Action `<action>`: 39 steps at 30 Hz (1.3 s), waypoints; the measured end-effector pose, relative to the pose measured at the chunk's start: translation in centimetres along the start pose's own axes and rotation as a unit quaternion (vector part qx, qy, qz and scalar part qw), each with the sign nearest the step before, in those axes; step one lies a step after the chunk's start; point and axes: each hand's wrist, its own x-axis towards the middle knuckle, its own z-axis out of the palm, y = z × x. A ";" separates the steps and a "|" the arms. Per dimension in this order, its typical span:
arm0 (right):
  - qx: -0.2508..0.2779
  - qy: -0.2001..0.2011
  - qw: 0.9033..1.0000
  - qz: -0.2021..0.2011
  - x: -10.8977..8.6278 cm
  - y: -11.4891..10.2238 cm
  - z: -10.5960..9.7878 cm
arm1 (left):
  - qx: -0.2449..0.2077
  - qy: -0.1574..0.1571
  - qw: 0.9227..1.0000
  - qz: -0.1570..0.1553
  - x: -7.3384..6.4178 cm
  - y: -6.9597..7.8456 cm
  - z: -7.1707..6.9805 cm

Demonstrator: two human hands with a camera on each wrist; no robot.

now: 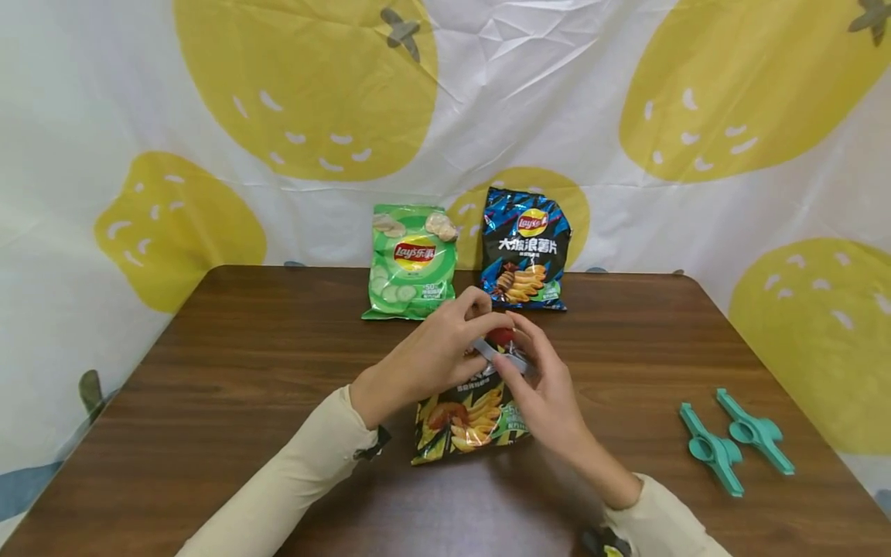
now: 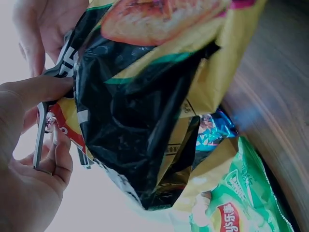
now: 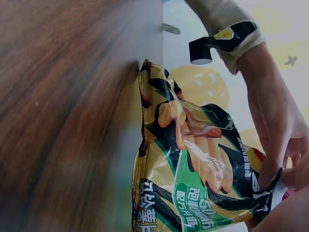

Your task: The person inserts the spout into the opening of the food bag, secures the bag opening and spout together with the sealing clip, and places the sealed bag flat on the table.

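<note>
A black and gold chip bag (image 1: 462,422) stands on the table under both hands, its lower front showing potato wedges. Across its top lies a pale grey bag clip (image 1: 485,350), partly covered by fingers. My left hand (image 1: 445,336) pinches the clip and bag top from the left, its fingers bent. On the other side my right hand (image 1: 546,387) grips the clip's right part, thumb in front. The left wrist view shows one bar of the clip (image 2: 40,137) beside the bag's red and yellow logo. Whether the clip is fastened is hidden by the fingers.
At the back of the brown table (image 1: 278,371) stand a green chip bag (image 1: 411,271) and a blue and black chip bag (image 1: 525,259). Two teal clips with round parts, a nearer one (image 1: 713,449) and a farther one (image 1: 755,432), lie at the right. A lemon-print cloth (image 1: 313,224) hangs behind.
</note>
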 end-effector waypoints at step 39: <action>-0.062 -0.067 0.996 0.023 0.8 0.4 -2.0 | -0.298 -0.001 0.940 -0.167 -0.1 -2.4 0.0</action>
